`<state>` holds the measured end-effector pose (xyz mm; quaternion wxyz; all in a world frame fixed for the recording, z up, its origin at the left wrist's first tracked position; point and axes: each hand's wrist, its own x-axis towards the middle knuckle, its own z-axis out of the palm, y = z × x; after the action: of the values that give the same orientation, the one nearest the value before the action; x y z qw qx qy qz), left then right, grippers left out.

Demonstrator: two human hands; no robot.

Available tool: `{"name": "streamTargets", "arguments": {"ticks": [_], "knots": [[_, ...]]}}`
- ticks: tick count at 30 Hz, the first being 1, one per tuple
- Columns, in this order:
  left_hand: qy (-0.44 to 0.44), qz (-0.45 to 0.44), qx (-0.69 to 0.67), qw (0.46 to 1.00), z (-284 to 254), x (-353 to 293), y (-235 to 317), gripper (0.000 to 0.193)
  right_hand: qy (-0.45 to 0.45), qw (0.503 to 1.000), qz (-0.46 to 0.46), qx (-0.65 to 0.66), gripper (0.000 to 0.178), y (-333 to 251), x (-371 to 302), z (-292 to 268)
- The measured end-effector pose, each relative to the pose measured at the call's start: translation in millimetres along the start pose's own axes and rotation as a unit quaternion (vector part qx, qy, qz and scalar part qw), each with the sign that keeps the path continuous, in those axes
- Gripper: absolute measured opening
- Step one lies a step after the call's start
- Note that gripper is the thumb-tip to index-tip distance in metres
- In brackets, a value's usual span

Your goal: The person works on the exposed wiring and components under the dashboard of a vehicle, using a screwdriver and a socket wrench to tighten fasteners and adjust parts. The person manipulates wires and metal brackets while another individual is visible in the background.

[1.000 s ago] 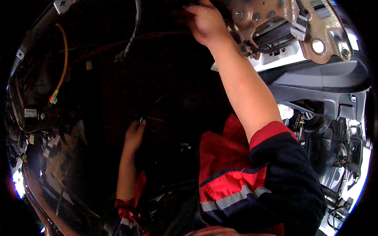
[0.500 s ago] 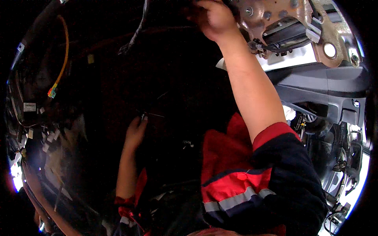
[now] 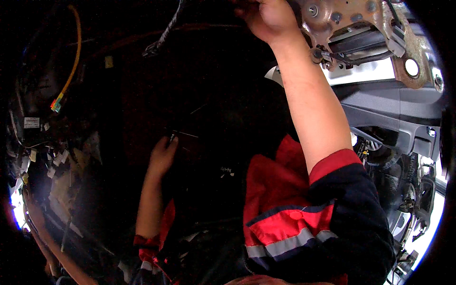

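Left hand [image 3: 163, 155], thin pale rod [image 3: 188, 135], long axis pointing rightward

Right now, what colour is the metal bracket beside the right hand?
The bracket is rusty brown with darker grey spots; head view shows it best.

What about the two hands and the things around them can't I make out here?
- Right hand: in the head view, shadow and the top edge hide its fingertips; any grip is unclear.
- Left hand: darkness hides most of its fingers; the shiny thing there is too small to identify.
- Grey cable: upper end cut off by the top edge.
- White label: print too small.
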<state>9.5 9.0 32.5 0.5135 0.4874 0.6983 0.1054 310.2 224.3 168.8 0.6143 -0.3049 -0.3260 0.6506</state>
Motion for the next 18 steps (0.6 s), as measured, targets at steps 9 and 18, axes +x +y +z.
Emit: {"name": "streamTargets", "arguments": {"ticks": [9, 18], "knots": [[-0.017, 0.001, 0.045, 0.999, -3, 18, -25, 0.037, 0.220, 0.975, 0.025, -0.026, 0.027, -2, -6, 6], [0.117, -0.002, 0.230, 0.966, 25, 43, -94, 0.050, 0.053, 0.793, -0.209, -0.569, 0.036, 57, -76, -15]]}}
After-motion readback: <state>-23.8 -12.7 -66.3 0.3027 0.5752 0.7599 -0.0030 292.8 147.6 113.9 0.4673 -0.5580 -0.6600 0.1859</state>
